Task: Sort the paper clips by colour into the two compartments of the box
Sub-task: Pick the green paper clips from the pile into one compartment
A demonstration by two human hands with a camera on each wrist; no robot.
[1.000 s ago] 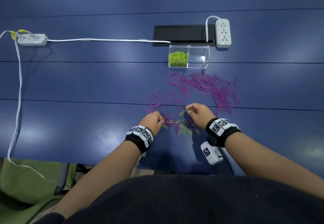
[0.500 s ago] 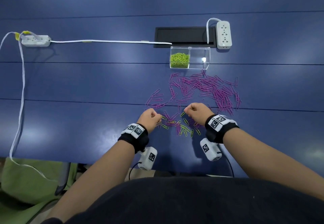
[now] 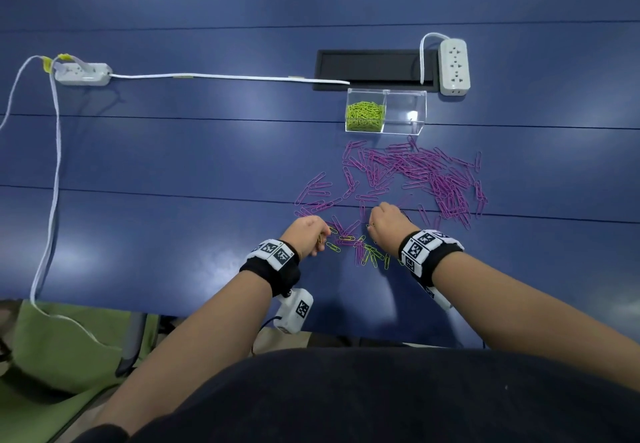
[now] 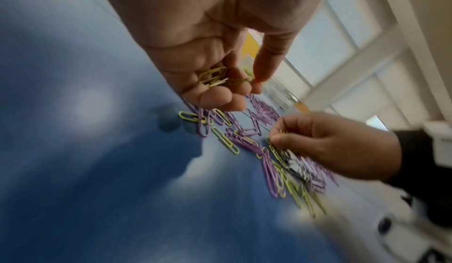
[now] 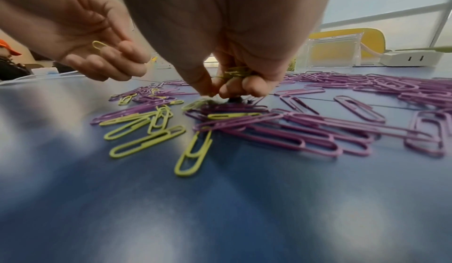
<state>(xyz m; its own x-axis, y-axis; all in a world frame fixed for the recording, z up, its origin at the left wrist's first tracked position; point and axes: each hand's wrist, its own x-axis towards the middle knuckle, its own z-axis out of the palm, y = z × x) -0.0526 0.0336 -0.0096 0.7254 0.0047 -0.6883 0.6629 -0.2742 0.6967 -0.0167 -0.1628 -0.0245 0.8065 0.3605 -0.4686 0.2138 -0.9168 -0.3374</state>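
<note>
**Green clips gathered in both hands beside the purple spread**

A clear, hard-walled plastic box [image 3: 387, 112] with two compartments is taken as the landmark on the smooth, glossy blue table [image 3: 173, 165]. Its left compartment is filled with a tangled heap of green paper clips [image 3: 365, 116]; in the right compartment no clips can be seen.

Just in front of the box, a wide scatter of purple paper clips [image 3: 415, 175] is spread flat on the table, thin coated wire loops lying crossed over one another, thickest toward the front right of the box. Farther in front of the box, at the near edge of that scatter, a small group of loose green clips [image 5: 146, 143] is mixed with purple ones.

The left hand [image 4: 208, 50] is held over this near group, fingers curled, with several green clips [image 4: 215, 77] cupped against the palm and one pinched between thumb and fingertip. The right hand [image 5: 227, 58] is lowered to the table beside it, fingers bunched together around a small bundle of green clips [image 5: 236, 73], the fingertips [image 5: 227, 91] touching the mixed pile.

Behind the box a black rectangular recess [image 3: 374, 70] is set into the table, and just to the right of it lies a white plastic power strip [image 3: 453, 66]. A second power strip [image 3: 81, 73] lies far to the left of the box, joined by a flat white cable [image 3: 225, 77].
</note>
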